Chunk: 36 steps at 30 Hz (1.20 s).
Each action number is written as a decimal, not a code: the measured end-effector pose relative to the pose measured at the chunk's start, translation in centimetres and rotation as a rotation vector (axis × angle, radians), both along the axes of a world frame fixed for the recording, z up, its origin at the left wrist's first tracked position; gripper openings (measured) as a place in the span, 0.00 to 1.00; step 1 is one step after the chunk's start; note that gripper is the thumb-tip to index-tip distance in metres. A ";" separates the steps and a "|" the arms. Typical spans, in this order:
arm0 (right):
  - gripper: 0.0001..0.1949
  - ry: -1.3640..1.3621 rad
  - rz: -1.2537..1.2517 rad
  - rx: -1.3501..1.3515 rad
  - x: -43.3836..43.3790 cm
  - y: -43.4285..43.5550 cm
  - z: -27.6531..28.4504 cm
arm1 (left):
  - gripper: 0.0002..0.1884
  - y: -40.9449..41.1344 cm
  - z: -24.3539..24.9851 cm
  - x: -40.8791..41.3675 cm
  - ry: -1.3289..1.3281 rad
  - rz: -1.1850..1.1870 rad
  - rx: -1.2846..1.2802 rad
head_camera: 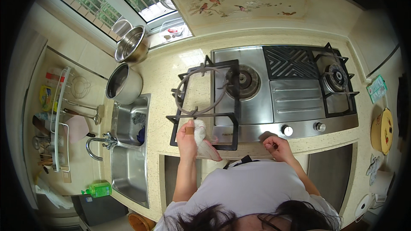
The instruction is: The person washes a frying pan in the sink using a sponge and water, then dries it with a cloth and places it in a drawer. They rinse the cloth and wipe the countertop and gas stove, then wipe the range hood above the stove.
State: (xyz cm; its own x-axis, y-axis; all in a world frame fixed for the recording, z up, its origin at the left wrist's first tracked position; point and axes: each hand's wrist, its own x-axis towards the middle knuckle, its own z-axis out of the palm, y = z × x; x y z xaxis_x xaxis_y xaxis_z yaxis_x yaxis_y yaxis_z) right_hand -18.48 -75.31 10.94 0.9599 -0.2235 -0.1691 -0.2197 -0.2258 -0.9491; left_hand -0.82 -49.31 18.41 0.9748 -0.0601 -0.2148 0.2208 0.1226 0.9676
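Observation:
My left hand [187, 139] grips a white cloth [201, 134] with a pink edge, held against the front part of a black pan-support grate [236, 102]. This grate sits off to the left of the left burner [243, 80], overlapping both the countertop and the stainless-steel gas hob [253, 110]. Whether it is raised or resting there, I cannot tell. Near the hob's front edge, left of a control knob [287, 130], my right hand [277, 147] is curled with nothing visible in it. A second grate [324, 102] stands around the right burner [335, 76].
A double-bowl steel sink [130, 173] with a faucet [96, 144] lies to the left. Behind it stand a pot [131, 85] and a steel basin [131, 46]. A dish rack [57, 118], a green bottle [100, 190] and, at right, a yellow tin [382, 131] line the counter.

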 end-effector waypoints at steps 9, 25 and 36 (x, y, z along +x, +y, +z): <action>0.02 -0.001 -0.084 0.013 -3.3 -4.7 0.2 | 0.18 -8.2 -1.8 -1.9 -0.029 -0.104 -0.074; 0.03 0.018 -0.176 0.047 -5.2 -8.3 -0.4 | 0.17 -15.0 -9.3 -2.4 -0.212 -0.056 0.178; 0.02 0.046 -0.226 0.053 -3.3 -5.5 -0.4 | 0.20 -15.6 -11.4 0.2 -0.269 -0.133 0.264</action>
